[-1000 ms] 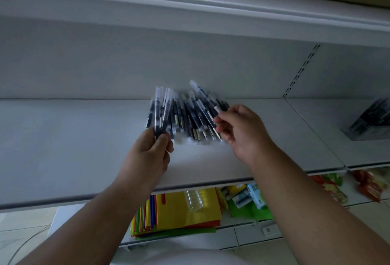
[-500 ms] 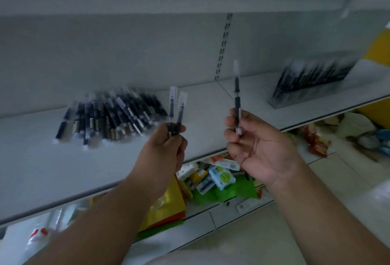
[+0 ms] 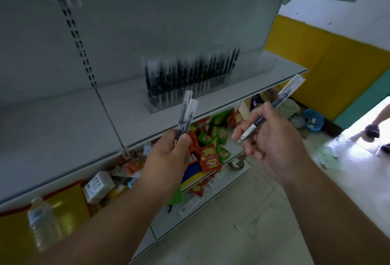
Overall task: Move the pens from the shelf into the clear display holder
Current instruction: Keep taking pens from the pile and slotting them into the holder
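Pens Held Up Before the Grey Shelf

Grey metal shelf (image 3: 63,129) across the upper and left field, slotted upright (image 3: 78,38) at 11 o'clock, yellow wall (image 3: 329,64) off at 2 o'clock. Standing on that shelf at 12 o'clock, blurred: clear display holder (image 3: 168,104), already packed with a long row of dark pens (image 3: 190,74) standing upright.

Left hand (image 3: 166,159) raised at centre, forearm reaching in from 7 o'clock, back of hand toward the camera. Fingers curled, thumb (image 3: 183,140) and forefinger pinching the lower ends of two pens (image 3: 185,112), clear caps pointing up toward 12 o'clock, tips just in front of the holder's near edge. Touching the holder or not: cannot tell.

Right hand (image 3: 272,144) at 3 o'clock of the left, well apart from it, forearm entering from 5 o'clock. Fingers curled loosely round a single pen (image 3: 276,104), gripped near its tip end; barrel slanted, clear cap toward 1 o'clock, pale tip toward 8 o'clock, poking out past the forefinger.

Below the shelf, at 6 o'clock: lower shelf crowded with red and green snack packets (image 3: 211,146), a white box (image 3: 98,186), a water bottle (image 3: 44,222) at 8 o'clock. Blue basin (image 3: 312,120) on the floor at 3 o'clock.
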The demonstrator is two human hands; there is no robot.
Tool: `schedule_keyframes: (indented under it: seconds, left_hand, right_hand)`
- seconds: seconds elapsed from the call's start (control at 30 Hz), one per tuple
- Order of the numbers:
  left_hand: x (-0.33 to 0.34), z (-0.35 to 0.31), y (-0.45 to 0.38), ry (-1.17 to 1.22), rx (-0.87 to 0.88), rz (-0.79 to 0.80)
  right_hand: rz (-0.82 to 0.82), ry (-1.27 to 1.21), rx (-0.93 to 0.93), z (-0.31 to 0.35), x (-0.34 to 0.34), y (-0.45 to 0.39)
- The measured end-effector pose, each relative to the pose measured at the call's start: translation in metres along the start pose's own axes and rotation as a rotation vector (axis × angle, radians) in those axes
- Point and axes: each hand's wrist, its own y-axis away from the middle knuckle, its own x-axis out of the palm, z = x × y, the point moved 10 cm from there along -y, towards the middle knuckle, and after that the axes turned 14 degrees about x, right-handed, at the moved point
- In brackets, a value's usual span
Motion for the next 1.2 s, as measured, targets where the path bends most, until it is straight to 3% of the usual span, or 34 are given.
schedule_keyframes:
  seconds: [0.27,0.47,0.73,0.97,1.2]
  left_hand:
    - [0.061,0.012,-0.083,-0.055,-0.014,0.023]
    - [0.116,0.022,-0.143,-0.03,-0.02,0.046]
    - [0.157,0.037,-0.203,-0.111,0.031,-0.133]
    - [0.183,0.045,-0.222,-0.024,-0.028,-0.498]
    - [0.205,0.045,-0.224,-0.004,-0.035,-0.639]
  right_hand:
    - [-0.34,0.395,-0.168,0.029,-0.073,-0.075]
    - [-0.438,0.468,-0.264,0.063,-0.123,-0.119]
    - [-0.272,0.465,-0.431,0.107,-0.157,-0.235]
    - [-0.055,0.678,-0.531,0.149,-0.129,-0.334]
    - [0.161,0.94,-0.602,0.145,-0.098,-0.361]
